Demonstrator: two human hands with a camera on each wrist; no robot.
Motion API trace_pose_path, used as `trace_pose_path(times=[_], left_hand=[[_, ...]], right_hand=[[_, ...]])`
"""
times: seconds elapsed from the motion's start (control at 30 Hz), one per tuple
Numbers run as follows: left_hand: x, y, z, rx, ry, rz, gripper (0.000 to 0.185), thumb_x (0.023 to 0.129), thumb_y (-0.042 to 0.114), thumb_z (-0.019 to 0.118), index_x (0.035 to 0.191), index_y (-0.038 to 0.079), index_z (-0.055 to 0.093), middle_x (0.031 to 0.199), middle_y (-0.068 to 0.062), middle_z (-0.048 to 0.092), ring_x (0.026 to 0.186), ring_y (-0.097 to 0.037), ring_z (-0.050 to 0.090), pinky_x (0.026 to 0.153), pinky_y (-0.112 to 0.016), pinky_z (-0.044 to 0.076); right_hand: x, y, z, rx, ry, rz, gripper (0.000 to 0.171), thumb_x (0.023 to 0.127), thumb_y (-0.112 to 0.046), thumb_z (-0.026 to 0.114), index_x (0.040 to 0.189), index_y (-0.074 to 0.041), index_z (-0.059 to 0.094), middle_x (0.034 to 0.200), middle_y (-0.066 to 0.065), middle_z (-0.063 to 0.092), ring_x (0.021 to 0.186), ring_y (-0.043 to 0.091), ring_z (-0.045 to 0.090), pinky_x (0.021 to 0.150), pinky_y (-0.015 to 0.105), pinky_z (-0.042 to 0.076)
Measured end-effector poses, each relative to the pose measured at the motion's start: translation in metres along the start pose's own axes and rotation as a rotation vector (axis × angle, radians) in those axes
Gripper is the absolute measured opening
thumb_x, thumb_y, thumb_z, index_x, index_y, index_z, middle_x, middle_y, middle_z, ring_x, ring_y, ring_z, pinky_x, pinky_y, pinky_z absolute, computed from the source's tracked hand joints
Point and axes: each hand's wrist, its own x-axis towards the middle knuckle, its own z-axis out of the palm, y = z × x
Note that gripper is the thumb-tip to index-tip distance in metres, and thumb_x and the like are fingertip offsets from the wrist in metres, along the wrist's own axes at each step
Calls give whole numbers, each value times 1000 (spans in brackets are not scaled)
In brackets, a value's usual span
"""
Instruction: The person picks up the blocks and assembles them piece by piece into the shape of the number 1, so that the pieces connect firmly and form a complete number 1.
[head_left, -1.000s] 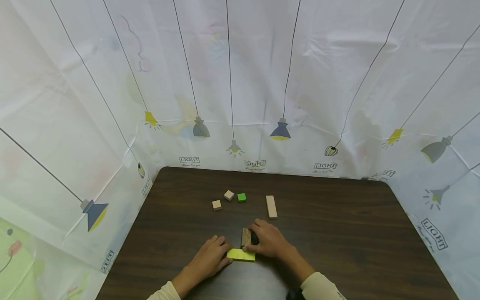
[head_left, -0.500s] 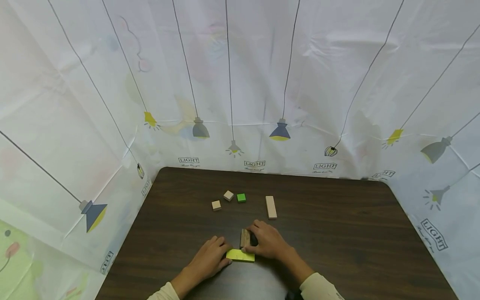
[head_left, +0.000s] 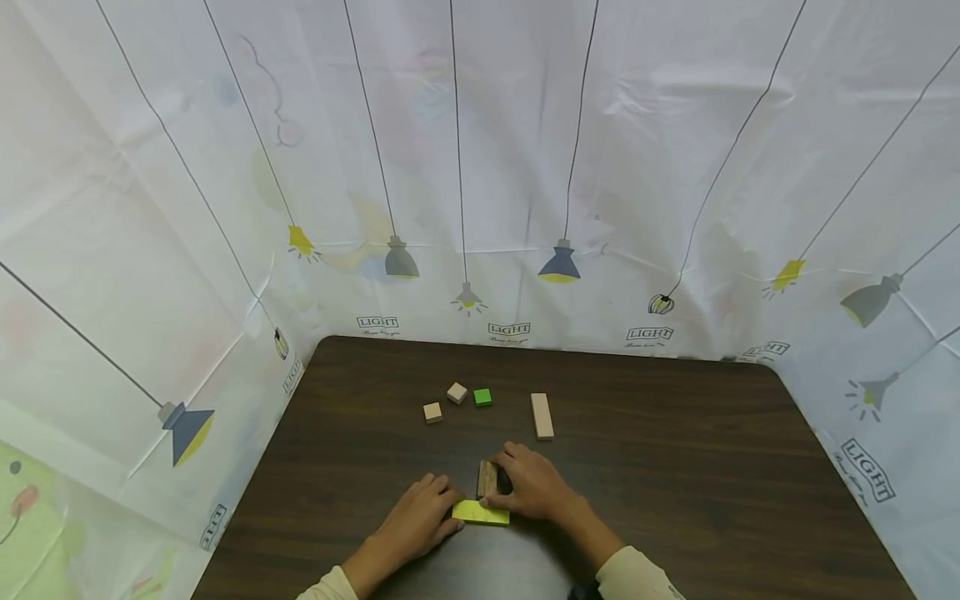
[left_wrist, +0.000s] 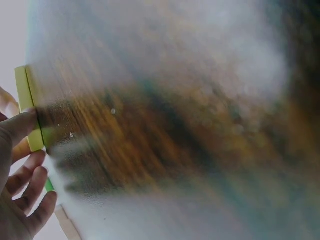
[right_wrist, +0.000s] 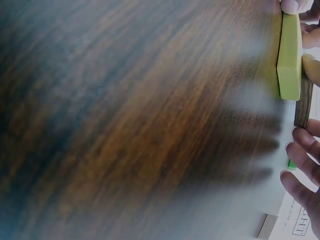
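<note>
A flat yellow block (head_left: 482, 513) lies on the dark table near the person. My left hand (head_left: 422, 512) pinches its left end between thumb and fingers, and the thumb shows on its near side in the left wrist view. Just behind the yellow block is a brown wood-grained block (head_left: 487, 478), set crosswise to it. My right hand (head_left: 534, 483) grips the brown block from the right, thumb at its near end and fingertips at its far end. In the right wrist view the brown block (right_wrist: 303, 107) is partly hidden behind the yellow block (right_wrist: 290, 60).
Farther back on the table (head_left: 675, 467) lie a small green block (head_left: 482, 397), two small pale blocks, one of them (head_left: 432, 412) farther left, and a long pale block (head_left: 542, 416) to the right. A white lamp-printed sheet (head_left: 510, 167) hangs behind the table.
My right hand and the brown block have shifted slightly left along the back of the yellow block. The left hand keeps its grip, and the yellow block looks nearly still.
</note>
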Motion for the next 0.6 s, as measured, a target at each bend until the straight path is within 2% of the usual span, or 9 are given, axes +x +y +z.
trace_pose_path(times=[0.2, 0.4, 0.6], left_hand=[[1, 1, -2, -13, -30, -24, 32, 93, 42, 71, 117, 21, 71, 105, 8, 60, 84, -5, 47, 72, -24, 44], [0, 2, -2, -9, -25, -20, 32, 92, 42, 72, 116, 21, 72, 104, 8, 61, 83, -5, 46, 70, -23, 43], [0, 1, 0, 0, -20, -17, 32, 92, 43, 71, 117, 22, 71, 105, 8, 61, 84, -6, 48, 72, -24, 44]], right_hand=[[1, -2, -2, 0, -4, -6, 64, 83, -64, 71, 123, -14, 68, 103, -4, 57, 81, 6, 48, 68, 27, 45], [2, -2, -3, 15, -40, 6, 64, 84, -64, 70, 125, -14, 67, 102, -4, 55, 79, 6, 44, 66, 25, 40], [2, -2, -4, 27, -66, 9, 65, 85, -64, 69, 127, -14, 65, 106, -4, 56, 85, 7, 50, 70, 29, 45]])
